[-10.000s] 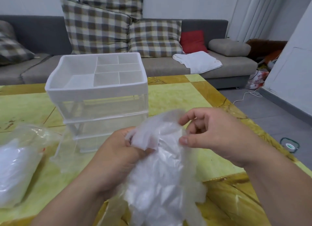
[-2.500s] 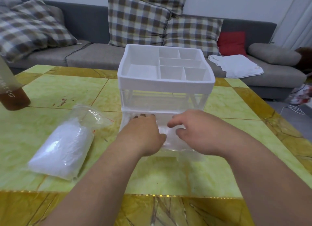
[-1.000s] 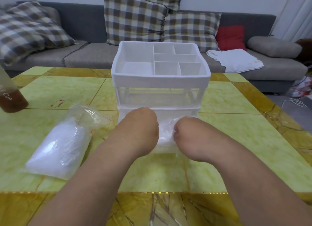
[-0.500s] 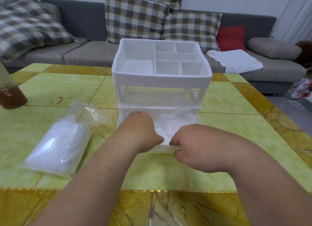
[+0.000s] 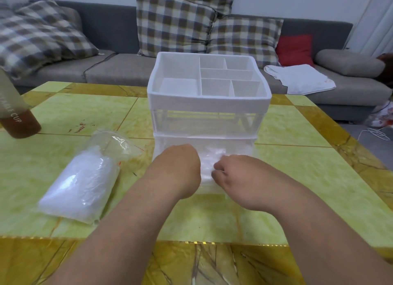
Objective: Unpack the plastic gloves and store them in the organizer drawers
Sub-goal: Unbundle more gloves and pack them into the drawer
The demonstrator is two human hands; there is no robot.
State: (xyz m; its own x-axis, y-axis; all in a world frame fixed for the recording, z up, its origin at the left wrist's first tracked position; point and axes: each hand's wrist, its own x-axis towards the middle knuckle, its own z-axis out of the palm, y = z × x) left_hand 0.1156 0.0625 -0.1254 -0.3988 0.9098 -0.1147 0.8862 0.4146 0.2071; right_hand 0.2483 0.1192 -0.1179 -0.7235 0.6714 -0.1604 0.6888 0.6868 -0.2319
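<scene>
Head view: the left hand [image 5: 177,169] and right hand [image 5: 240,178] meet at the organizer [image 5: 209,106]'s pulled-out bottom drawer [image 5: 242,150]. The loose gloves [image 5: 209,159] are wadded between them, likely being tucked low so the drawer can close. The right fingers [image 5: 218,170] curl onto the wad; the left hand's grip is hidden. A full glove bag [image 5: 80,186] lies left of the left hand.

Being lit brightly and evenly, mostly from overhead and from the pale curtain [image 5: 380,18] at upper right. Throwing only faint, soft shadows on the table [image 5: 212,216] beneath the left hand [image 5: 178,169] and right hand [image 5: 238,178]. Glinting white on the bag of gloves [image 5: 83,182]. Bowing and smearing toward the edges, tilting the bottle [image 5: 14,114] at left.
</scene>
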